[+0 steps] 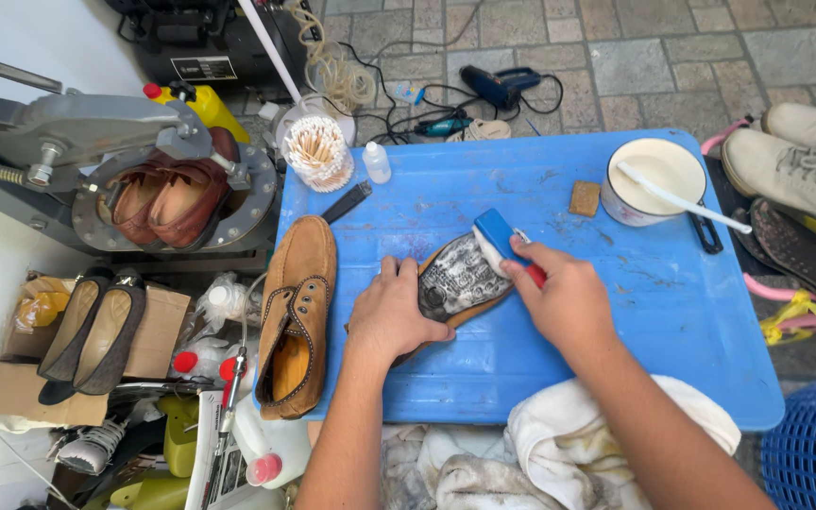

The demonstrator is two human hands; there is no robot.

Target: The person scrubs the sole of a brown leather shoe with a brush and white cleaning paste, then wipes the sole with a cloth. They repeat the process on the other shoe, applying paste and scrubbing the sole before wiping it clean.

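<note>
Nearest the camera a crumpled white towel (606, 439) lies across the near edge of the blue table (701, 331), between the person's 2 forearms. Just beyond it the left hand (391, 316) lies fingers-down on the heel end of a brown shoe (455, 283) turned on its side, its sole lathered grey-white with suds. The right hand (567, 300) is closed round the red handle of a blue-backed brush (500, 236) — bristles seemingly touching the toe end of the sole, though the contact is partly hidden. This looks like scrubbing the sole, midway; the next stroke calls for firm hold-down on the left. A matching brown shoe (297, 316) lies just beside, upright, and a white bowl (651, 179) with a white stick stands well apart.
</note>
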